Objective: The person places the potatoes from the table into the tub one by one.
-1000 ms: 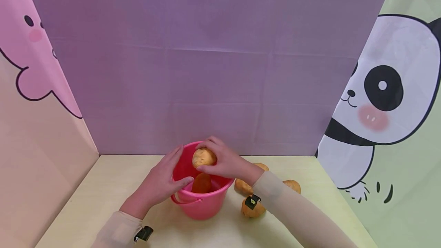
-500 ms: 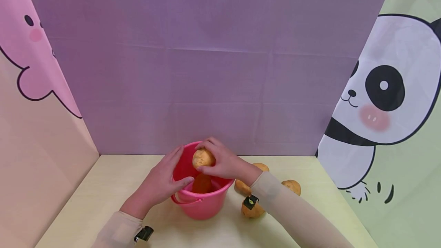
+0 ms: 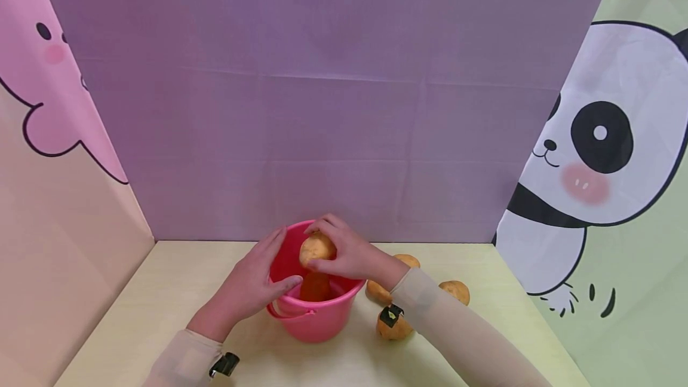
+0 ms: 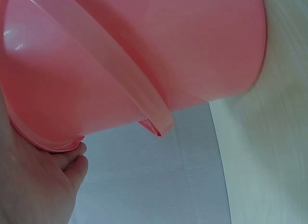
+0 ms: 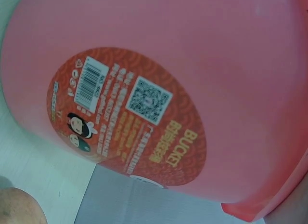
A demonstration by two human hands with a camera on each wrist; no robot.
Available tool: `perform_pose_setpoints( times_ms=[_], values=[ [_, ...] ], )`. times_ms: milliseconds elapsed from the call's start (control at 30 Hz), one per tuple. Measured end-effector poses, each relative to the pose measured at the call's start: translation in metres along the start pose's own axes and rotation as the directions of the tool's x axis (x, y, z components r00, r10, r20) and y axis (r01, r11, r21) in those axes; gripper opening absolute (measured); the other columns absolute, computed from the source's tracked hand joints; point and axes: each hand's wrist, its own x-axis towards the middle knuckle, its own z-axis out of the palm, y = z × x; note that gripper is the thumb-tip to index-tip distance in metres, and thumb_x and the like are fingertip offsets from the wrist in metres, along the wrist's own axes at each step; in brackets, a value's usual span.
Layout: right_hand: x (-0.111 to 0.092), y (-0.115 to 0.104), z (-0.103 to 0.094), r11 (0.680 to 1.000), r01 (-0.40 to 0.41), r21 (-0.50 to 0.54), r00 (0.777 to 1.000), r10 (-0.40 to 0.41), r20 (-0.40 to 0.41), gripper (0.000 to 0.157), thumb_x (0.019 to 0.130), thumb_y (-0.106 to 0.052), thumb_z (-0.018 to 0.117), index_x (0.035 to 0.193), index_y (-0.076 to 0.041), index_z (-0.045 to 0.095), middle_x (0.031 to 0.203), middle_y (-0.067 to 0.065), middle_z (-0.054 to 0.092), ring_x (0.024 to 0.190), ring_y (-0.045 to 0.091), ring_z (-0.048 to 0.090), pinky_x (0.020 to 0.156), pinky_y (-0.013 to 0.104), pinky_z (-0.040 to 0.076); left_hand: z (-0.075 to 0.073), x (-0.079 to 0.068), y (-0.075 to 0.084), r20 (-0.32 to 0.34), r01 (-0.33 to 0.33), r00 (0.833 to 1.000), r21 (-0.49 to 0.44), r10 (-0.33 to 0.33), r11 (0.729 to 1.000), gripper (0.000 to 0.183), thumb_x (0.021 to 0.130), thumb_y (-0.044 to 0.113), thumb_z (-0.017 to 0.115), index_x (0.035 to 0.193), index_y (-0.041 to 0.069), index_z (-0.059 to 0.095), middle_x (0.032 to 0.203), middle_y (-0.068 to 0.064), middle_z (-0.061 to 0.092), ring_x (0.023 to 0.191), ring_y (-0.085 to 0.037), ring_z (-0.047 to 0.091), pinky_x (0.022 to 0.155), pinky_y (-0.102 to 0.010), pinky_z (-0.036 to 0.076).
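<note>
My right hand (image 3: 344, 249) grips a yellowish potato (image 3: 316, 248) over the opening of a pink plastic bucket (image 3: 317, 324). Another potato (image 3: 315, 286), tinted reddish, shows inside the bucket below it. At the bucket's left rim is my left hand (image 3: 249, 282), its thumb reaching over the opening. In the left wrist view, fingers (image 4: 76, 172) of that hand bend at the rim beside the bucket's wall. The right wrist view is mostly filled by the bucket's outer wall with a red oval label (image 5: 127, 115); the held potato is hidden there.
Right of the bucket, several potatoes lie on the pale wooden table (image 3: 134, 315), among them a near one (image 3: 392, 328) and a far right one (image 3: 455, 291). My right forearm partly covers this group. A purple backdrop (image 3: 344, 106) rises behind the table.
The right hand and forearm have shifted very slightly left, and the held potato has tilted a little. The left hand and the bucket stay where they were.
</note>
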Motion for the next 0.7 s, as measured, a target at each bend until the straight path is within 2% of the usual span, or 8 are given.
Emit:
perform_pose_setpoints(
  times_ms=[133, 367, 533, 700],
  values=[
    [-0.001, 0.001, 0.000, 1.000, -0.005, 0.030, 1.000, 0.005, 0.002, 0.061, 0.091, -0.024, 0.085, 0.145, -0.008, 0.061, 0.146, 0.005, 0.056, 0.138, 0.031, 0.056, 0.103, 0.046, 0.063, 0.001, 0.001, -0.001, -0.005, -0.006, 1.000, 0.000, 0.006, 1.000, 0.113, 0.092, 0.058, 0.083, 0.174, 0.004, 0.028, 0.177, -0.019, 0.033, 0.157, -0.048, 0.039, 0.103, -0.067, 0.059],
    [-0.002, -0.001, -0.002, 0.999, -0.007, 0.043, 1.000, 0.008, -0.021, 0.055, 0.094, -0.025, 0.085, 0.142, -0.007, 0.063, 0.145, 0.004, 0.058, 0.138, 0.034, 0.057, 0.101, 0.043, 0.064, 0.001, 0.001, -0.003, -0.003, 0.001, 1.000, -0.007, -0.001, 1.000, 0.117, 0.089, 0.059, 0.086, 0.175, 0.007, 0.027, 0.177, -0.018, 0.033, 0.155, -0.047, 0.041, 0.097, -0.062, 0.063],
    [-0.008, 0.001, -0.007, 0.997, 0.007, 0.075, 0.996, 0.000, -0.091, 0.043, 0.100, -0.021, 0.081, 0.137, -0.006, 0.065, 0.141, 0.005, 0.060, 0.136, 0.035, 0.059, 0.103, 0.052, 0.063, 0.002, 0.002, -0.003, 0.002, 0.015, 1.000, -0.025, -0.015, 1.000, 0.121, 0.086, 0.059, 0.089, 0.176, 0.010, 0.026, 0.177, -0.017, 0.033, 0.154, -0.046, 0.042, 0.093, -0.059, 0.066],
    [-0.022, 0.008, -0.016, 0.994, -0.001, 0.107, 0.987, 0.019, -0.162, 0.035, 0.101, -0.018, 0.080, 0.132, -0.007, 0.068, 0.138, 0.003, 0.061, 0.133, 0.033, 0.060, 0.102, 0.058, 0.062, 0.003, 0.003, -0.002, 0.004, 0.019, 1.000, -0.031, -0.018, 0.999, 0.121, 0.086, 0.061, 0.089, 0.177, 0.011, 0.026, 0.178, -0.017, 0.032, 0.155, -0.047, 0.040, 0.094, -0.060, 0.065]
  ],
)
